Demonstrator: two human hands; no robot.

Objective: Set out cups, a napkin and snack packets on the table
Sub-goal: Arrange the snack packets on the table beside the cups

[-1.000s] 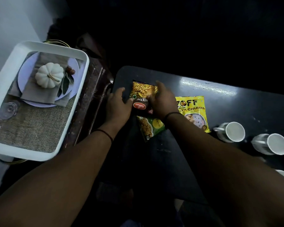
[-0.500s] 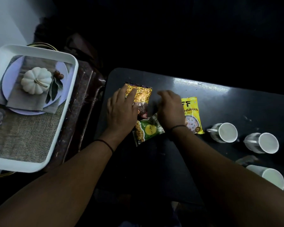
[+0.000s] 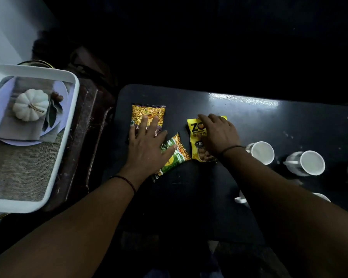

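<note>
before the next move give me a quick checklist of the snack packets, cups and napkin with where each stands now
1. Three snack packets on the black table: ok.
2. Left hand flat across the brown mixture packet and green packet: ok.
3. Right hand on the yellow soya chunks packet; grip: cannot tell.
4. White cups on the table, lying on their sides: not ok.
5. Napkin under the white pumpkin in the white tray, off the table: not ok.
</note>
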